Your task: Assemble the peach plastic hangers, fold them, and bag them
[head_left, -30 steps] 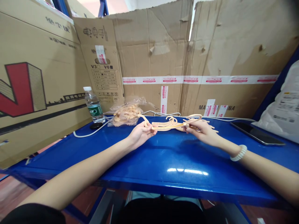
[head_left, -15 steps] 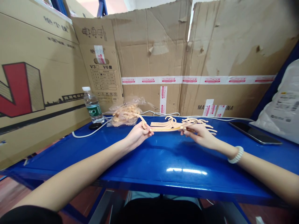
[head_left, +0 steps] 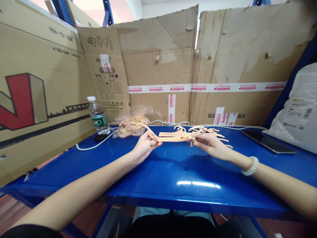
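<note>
Both of my hands hold a stack of thin peach plastic hangers [head_left: 173, 136] level, just above the blue table [head_left: 158, 172]. My left hand [head_left: 145, 145] pinches the stack's left end, fingers closed round it. My right hand [head_left: 210, 145] grips the right end, fingers closed, with a white bead bracelet [head_left: 250, 166] on its wrist. More peach hangers [head_left: 218, 134] lie on the table right behind my right hand. A clear plastic bag of the same hangers [head_left: 132, 121] rests farther back on the left.
A water bottle [head_left: 97, 115] stands at the table's back left beside a white cable [head_left: 91, 144]. A dark phone [head_left: 267, 141] lies at the right, near a white sack [head_left: 296, 109]. Tall cardboard boxes [head_left: 173, 66] wall in the back and left.
The hanger stack and both hands have shifted slightly left and lower toward the table. The view has tipped a little. Grips are unchanged.
</note>
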The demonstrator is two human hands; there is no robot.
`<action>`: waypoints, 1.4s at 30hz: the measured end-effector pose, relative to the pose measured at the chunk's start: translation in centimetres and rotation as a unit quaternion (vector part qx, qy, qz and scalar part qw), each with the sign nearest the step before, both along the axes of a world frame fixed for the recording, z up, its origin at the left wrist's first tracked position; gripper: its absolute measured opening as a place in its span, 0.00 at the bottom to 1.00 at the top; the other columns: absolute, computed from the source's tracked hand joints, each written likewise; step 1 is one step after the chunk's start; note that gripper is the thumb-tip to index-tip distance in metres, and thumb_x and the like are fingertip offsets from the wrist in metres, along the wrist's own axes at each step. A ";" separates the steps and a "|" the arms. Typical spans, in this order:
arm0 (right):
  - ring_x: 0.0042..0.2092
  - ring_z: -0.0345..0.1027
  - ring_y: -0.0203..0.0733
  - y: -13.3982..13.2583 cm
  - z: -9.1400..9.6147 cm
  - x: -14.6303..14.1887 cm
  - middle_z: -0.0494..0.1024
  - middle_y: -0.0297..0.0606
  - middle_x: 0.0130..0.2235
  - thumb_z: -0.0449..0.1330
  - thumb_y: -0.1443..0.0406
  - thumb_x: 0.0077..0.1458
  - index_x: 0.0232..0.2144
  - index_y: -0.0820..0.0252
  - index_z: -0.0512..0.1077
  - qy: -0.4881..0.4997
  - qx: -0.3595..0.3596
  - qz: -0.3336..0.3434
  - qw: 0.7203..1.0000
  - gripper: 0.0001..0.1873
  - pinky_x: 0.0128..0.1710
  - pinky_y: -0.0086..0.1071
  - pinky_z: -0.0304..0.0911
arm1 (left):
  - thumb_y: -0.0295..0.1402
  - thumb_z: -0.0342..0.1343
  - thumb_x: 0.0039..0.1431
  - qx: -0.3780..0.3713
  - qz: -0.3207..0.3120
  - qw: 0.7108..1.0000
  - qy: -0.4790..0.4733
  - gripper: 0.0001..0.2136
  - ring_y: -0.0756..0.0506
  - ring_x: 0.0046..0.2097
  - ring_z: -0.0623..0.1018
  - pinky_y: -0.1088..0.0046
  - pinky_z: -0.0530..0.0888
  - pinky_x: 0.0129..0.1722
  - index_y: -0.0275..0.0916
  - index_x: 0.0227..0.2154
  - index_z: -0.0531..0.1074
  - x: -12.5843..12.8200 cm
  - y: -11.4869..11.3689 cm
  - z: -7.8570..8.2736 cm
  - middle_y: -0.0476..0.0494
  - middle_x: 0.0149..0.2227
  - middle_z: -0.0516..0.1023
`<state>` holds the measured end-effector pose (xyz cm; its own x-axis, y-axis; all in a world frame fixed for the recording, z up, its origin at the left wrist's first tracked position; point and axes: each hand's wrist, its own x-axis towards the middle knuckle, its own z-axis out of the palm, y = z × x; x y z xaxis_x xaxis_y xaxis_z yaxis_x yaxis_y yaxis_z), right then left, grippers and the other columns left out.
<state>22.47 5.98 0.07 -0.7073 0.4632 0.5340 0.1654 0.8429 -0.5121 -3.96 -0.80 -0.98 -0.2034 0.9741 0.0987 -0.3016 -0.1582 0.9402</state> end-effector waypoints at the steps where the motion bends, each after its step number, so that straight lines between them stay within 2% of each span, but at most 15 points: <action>1: 0.34 0.71 0.40 -0.1 0.1 0.0 0.78 0.41 0.32 0.53 0.60 0.61 0.35 0.61 0.73 -0.001 -0.008 0.001 1.000 0.12 0.31 0.32 0.67 | 0.14 0.57 0.49 0.001 0.002 1.000 0.004 0.12 0.52 0.26 0.77 0.76 0.75 0.33 0.36 0.25 0.63 0.0 0.0 0.0 0.51 0.23 0.73; 6: 0.33 0.69 0.39 -0.5 0.4 -0.1 0.77 0.41 0.32 0.53 0.60 0.61 0.30 0.61 0.72 0.002 -0.018 -0.001 1.000 0.13 0.29 0.30 0.65 | 0.15 0.59 0.48 0.012 0.011 1.000 0.005 0.12 0.52 0.27 0.77 0.75 0.75 0.34 0.37 0.24 0.63 0.1 -0.3 0.0 0.49 0.26 0.75; 11: 0.33 0.69 0.38 -0.5 0.2 0.0 0.76 0.39 0.31 0.51 0.63 0.62 0.32 0.61 0.71 0.001 0.053 -0.008 0.999 0.12 0.32 0.32 0.65 | 0.13 0.58 0.45 -0.002 -0.002 1.000 0.010 0.13 0.53 0.24 0.75 0.77 0.74 0.30 0.36 0.24 0.63 0.0 -0.5 0.4 0.52 0.23 0.72; 15: 0.32 0.68 0.38 -0.6 0.5 0.0 0.75 0.38 0.30 0.50 0.63 0.63 0.31 0.60 0.70 -0.009 0.070 -0.008 0.997 0.12 0.31 0.31 0.64 | 0.12 0.57 0.44 -0.003 -0.015 1.000 0.017 0.13 0.53 0.24 0.75 0.77 0.75 0.28 0.35 0.22 0.64 -0.1 -0.4 0.4 0.51 0.23 0.72; 19: 0.31 0.67 0.37 -0.7 0.8 -0.2 0.74 0.38 0.31 0.51 0.61 0.63 0.30 0.60 0.68 0.013 0.020 -0.022 0.999 0.12 0.29 0.30 0.63 | 0.14 0.59 0.48 0.021 0.002 1.000 -0.020 0.11 0.51 0.31 0.78 0.73 0.78 0.37 0.35 0.22 0.65 -0.1 0.0 -0.2 0.49 0.27 0.75; 22: 0.28 0.67 0.36 -0.2 0.5 -0.3 0.75 0.38 0.32 0.52 0.60 0.61 0.40 0.59 0.68 0.052 -0.040 -0.034 0.997 0.10 0.26 0.29 0.63 | 0.17 0.62 0.48 0.033 -0.002 0.999 -0.037 0.11 0.48 0.35 0.80 0.73 0.78 0.41 0.34 0.21 0.67 -0.1 0.2 -0.4 0.46 0.29 0.77; 24: 0.25 0.65 0.34 0.3 0.2 -0.3 0.75 0.37 0.32 0.54 0.59 0.60 0.48 0.60 0.65 0.077 -0.064 -0.053 0.994 0.16 0.23 0.30 0.64 | 0.19 0.64 0.48 0.032 0.008 0.999 -0.043 0.09 0.48 0.36 0.80 0.74 0.77 0.40 0.33 0.22 0.69 -0.1 0.2 -0.3 0.45 0.31 0.78; 26: 0.24 0.66 0.34 0.9 0.1 0.0 0.73 0.36 0.31 0.55 0.58 0.59 0.51 0.60 0.63 0.100 -0.076 -0.075 0.989 0.19 0.22 0.30 0.65 | 0.23 0.65 0.49 0.016 0.010 1.000 -0.019 0.06 0.48 0.34 0.80 0.73 0.77 0.38 0.34 0.26 0.72 0.1 0.0 -0.3 0.42 0.33 0.79; 28: 0.24 0.67 0.35 1.5 0.1 0.3 0.72 0.35 0.31 0.56 0.58 0.58 0.51 0.60 0.64 0.110 -0.081 -0.093 0.986 0.21 0.23 0.31 0.67 | 0.26 0.64 0.51 -0.001 -0.016 0.997 0.071 0.04 0.47 0.31 0.80 0.71 0.77 0.34 0.34 0.30 0.74 0.4 -0.5 -0.4 0.40 0.32 0.80; 30: 0.24 0.69 0.36 1.9 0.2 0.6 0.72 0.35 0.31 0.56 0.58 0.57 0.51 0.61 0.66 0.092 -0.084 -0.114 0.986 0.21 0.25 0.33 0.68 | 0.26 0.62 0.51 0.032 -0.062 0.973 0.219 0.03 0.45 0.29 0.79 0.68 0.76 0.33 0.36 0.30 0.76 1.1 -1.5 -0.6 0.40 0.30 0.79; 32: 0.24 0.69 0.36 2.0 0.2 0.6 0.73 0.36 0.30 0.55 0.58 0.58 0.49 0.63 0.67 0.039 -0.088 -0.120 0.988 0.20 0.26 0.33 0.68 | 0.25 0.62 0.50 0.133 -0.111 0.917 0.359 0.05 0.42 0.35 0.79 0.65 0.75 0.41 0.39 0.31 0.78 1.9 -2.8 -0.7 0.40 0.33 0.79; 34: 0.24 0.69 0.36 1.8 0.0 0.4 0.74 0.35 0.29 0.54 0.59 0.59 0.46 0.63 0.70 -0.025 -0.078 -0.103 0.991 0.17 0.26 0.31 0.66 | 0.24 0.61 0.50 0.217 -0.183 0.854 0.435 0.09 0.38 0.46 0.77 0.61 0.69 0.52 0.42 0.35 0.79 2.6 -4.0 -0.7 0.38 0.39 0.80; 36: 0.25 0.67 0.35 1.5 -0.4 0.0 0.73 0.34 0.26 0.53 0.61 0.59 0.40 0.63 0.72 -0.082 -0.040 -0.080 0.993 0.13 0.25 0.29 0.63 | 0.25 0.58 0.53 0.257 -0.215 0.807 0.486 0.11 0.36 0.52 0.74 0.58 0.63 0.57 0.44 0.38 0.79 3.1 -4.8 -0.6 0.36 0.44 0.79; 39: 0.23 0.62 0.34 0.8 -1.1 -0.6 0.72 0.32 0.23 0.54 0.64 0.58 0.35 0.63 0.73 -0.139 0.010 -0.082 0.987 0.09 0.23 0.27 0.56 | 0.26 0.55 0.57 0.278 -0.181 0.768 0.548 0.12 0.34 0.54 0.72 0.55 0.61 0.58 0.44 0.42 0.78 3.2 -5.1 -0.8 0.36 0.49 0.77; 42: 0.26 0.64 0.36 0.0 -1.3 -1.0 0.74 0.36 0.26 0.54 0.67 0.57 0.33 0.63 0.74 -0.175 0.046 -0.097 0.979 0.09 0.27 0.29 0.57 | 0.27 0.57 0.57 0.288 -0.138 0.760 0.566 0.13 0.34 0.54 0.72 0.55 0.63 0.57 0.44 0.45 0.77 3.0 -4.8 -1.2 0.36 0.50 0.76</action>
<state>21.47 5.95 -1.24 -0.7586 0.5676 0.3200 0.4784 0.8186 -0.3180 -0.99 -5.63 -2.21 0.5341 0.6931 0.4841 0.5530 -0.7196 0.4201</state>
